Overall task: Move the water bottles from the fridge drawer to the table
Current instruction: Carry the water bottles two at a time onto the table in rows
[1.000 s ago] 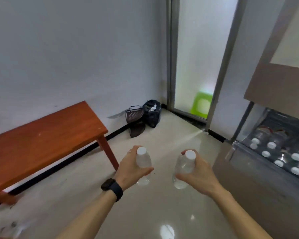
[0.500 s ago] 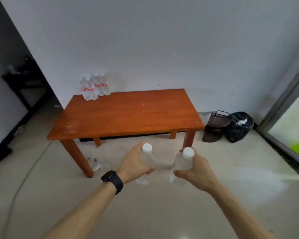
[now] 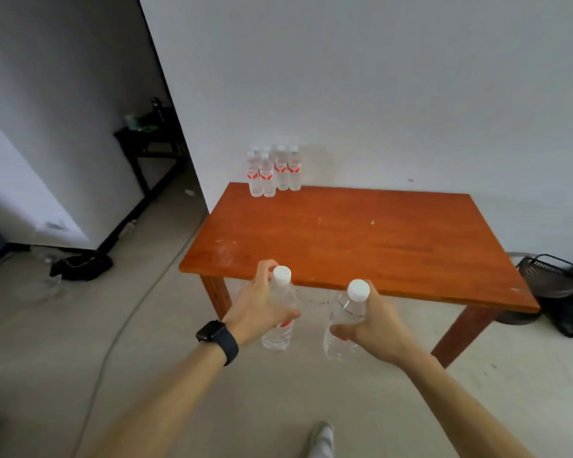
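Water bottles ride upright, caps up: left bottle (image 3: 277, 320) gripped in the left hand (image 3: 257, 309), right bottle (image 3: 343, 322) in the right hand (image 3: 379, 328), just short of the table (image 3: 361, 242). Left hand is nearer the parked bottles (image 3: 273, 171) back-left.

Left arm: bare, reaching forward from near left | left hand (image 3: 258, 309): fingers and thumb curled round left bottle (image 3: 278, 335), roughly upright, in the air | right arm: bare, reaching forward from near right | right hand (image 3: 377, 328): wrapped round right bottle (image 3: 346, 309), top leaning right | hands near each other, not touching
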Demonstrator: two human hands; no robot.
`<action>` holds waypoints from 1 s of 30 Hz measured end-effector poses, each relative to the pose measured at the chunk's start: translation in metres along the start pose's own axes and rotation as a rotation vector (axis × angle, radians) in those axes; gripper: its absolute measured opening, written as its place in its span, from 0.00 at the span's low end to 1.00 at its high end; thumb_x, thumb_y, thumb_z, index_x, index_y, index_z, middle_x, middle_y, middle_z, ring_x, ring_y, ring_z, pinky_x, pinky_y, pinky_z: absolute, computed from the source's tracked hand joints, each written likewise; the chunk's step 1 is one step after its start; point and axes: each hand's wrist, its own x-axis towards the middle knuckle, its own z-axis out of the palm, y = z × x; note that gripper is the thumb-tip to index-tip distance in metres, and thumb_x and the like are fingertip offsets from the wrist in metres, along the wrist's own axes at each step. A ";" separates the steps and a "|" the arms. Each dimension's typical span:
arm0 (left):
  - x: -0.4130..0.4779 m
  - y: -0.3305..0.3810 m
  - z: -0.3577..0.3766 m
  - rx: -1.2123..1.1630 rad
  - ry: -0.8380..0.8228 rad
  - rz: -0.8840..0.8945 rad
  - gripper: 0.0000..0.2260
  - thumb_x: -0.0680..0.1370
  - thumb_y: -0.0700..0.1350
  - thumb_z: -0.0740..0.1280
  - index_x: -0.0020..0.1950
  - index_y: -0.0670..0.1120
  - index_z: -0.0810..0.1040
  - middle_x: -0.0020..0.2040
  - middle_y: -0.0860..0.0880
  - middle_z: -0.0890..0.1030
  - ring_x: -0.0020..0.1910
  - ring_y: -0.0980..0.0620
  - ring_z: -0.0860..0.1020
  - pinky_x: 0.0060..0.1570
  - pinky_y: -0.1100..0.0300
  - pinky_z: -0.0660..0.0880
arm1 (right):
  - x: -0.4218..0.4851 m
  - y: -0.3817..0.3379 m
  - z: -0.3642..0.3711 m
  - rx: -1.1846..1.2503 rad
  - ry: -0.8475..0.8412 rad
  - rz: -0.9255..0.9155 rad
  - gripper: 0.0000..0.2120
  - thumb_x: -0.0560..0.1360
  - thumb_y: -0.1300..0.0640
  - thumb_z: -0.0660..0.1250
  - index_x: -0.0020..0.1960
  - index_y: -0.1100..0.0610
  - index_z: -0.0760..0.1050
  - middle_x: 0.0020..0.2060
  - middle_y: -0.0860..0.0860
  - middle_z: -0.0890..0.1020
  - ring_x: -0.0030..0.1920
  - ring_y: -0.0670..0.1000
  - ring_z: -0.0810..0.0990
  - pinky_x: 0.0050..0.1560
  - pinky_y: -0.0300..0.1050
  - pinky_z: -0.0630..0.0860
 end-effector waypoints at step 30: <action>0.515 -0.145 -0.066 0.306 -0.232 0.130 0.21 0.72 0.55 0.74 0.55 0.55 0.64 0.44 0.54 0.80 0.40 0.54 0.80 0.37 0.57 0.81 | 0.526 -0.019 0.091 -0.081 -0.057 0.205 0.30 0.65 0.51 0.81 0.59 0.48 0.67 0.55 0.45 0.76 0.53 0.49 0.78 0.55 0.51 0.79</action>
